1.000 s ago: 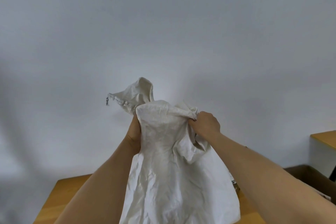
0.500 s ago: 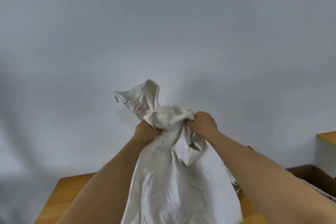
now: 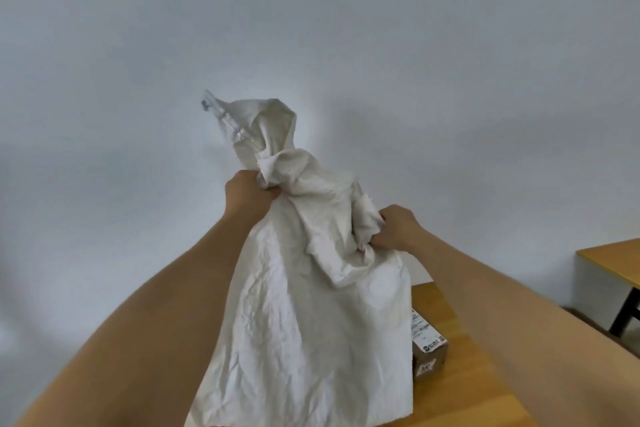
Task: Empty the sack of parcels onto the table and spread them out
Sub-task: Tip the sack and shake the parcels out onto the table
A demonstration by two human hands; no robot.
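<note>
Holding the white sack point(image 3: 311, 305) upside down above the wooden table point(image 3: 460, 385), the person appears to be in the emptying stage, not the spreading one. Judged progress: part-way at most. Only one parcel point(image 3: 428, 347) is visible, a small brown box with a printed label, lying on the table just right of the hanging cloth and partly hidden behind it. Whether others lie under or behind the sack cannot be told; the cloth hangs limp and flat, with no obvious bulges, which suggests little remains inside. Spreading has not begun, since neither hand is free. Left side first: the left hand point(image 3: 247, 196) is raised highest, fingers curled tight into a fist around a bunched neck of fabric, with a loose stitched corner of the sack standing up above the fist. Centre: the sack body drops from both grips toward the table, its lower hem running out of view at the bottom. Right side: the right hand point(image 3: 398, 230) sits lower, fingers likewise closed hard on a gathered fold at the sack's right edge. Both grips are on cloth only, touching no parcel. Far right, a second table point(image 3: 613, 262) stands well apart against the wall point(image 3: 138, 80). Remaining work, by my reading: shake out, put the sack aside, spread the parcels.
</note>
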